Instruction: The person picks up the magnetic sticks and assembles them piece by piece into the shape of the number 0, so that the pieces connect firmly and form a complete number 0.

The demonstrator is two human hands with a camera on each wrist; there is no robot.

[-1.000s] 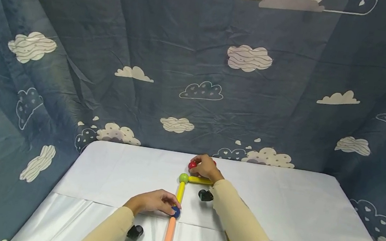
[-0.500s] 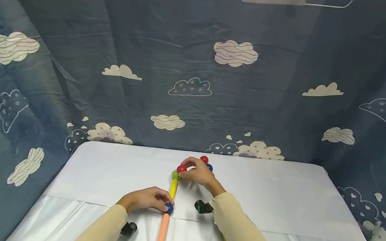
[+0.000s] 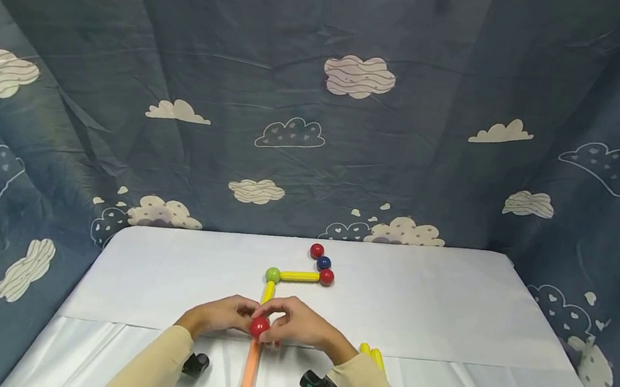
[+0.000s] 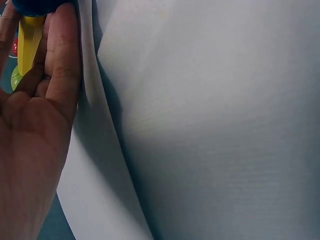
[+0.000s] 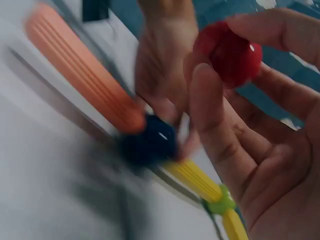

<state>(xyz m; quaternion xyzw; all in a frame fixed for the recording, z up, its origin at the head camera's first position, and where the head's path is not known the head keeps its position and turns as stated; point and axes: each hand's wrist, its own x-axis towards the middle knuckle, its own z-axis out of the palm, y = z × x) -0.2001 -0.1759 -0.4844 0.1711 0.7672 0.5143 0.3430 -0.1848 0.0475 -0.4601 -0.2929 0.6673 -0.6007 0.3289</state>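
Note:
My right hand [image 3: 300, 326] pinches a red ball [image 5: 227, 54] between thumb and fingers. It holds the ball just above the blue ball [image 5: 150, 142], which is hidden in the head view. My left hand [image 3: 224, 313] grips that blue ball with its fingertips, as both wrist views show. An orange ribbed rod [image 3: 250, 369] runs from the blue ball toward the near edge. On the opposite side a yellow rod [image 3: 269, 291] leads to a green ball [image 3: 273, 275]. A second yellow rod [image 3: 299, 276] lies from there to another red ball [image 3: 326, 277].
Beyond the chain lie a loose-looking blue ball [image 3: 324, 263] and a red ball [image 3: 317, 250]. Several yellow rods [image 3: 373, 355] are partly covered by the right sleeve. White cloth [image 3: 446, 311] covers the table, with a cloud-print curtain [image 3: 405, 166] behind.
My right hand has come back toward the near side with the red ball, from the far balls to beside my left hand. The left hand stays at the blue ball.

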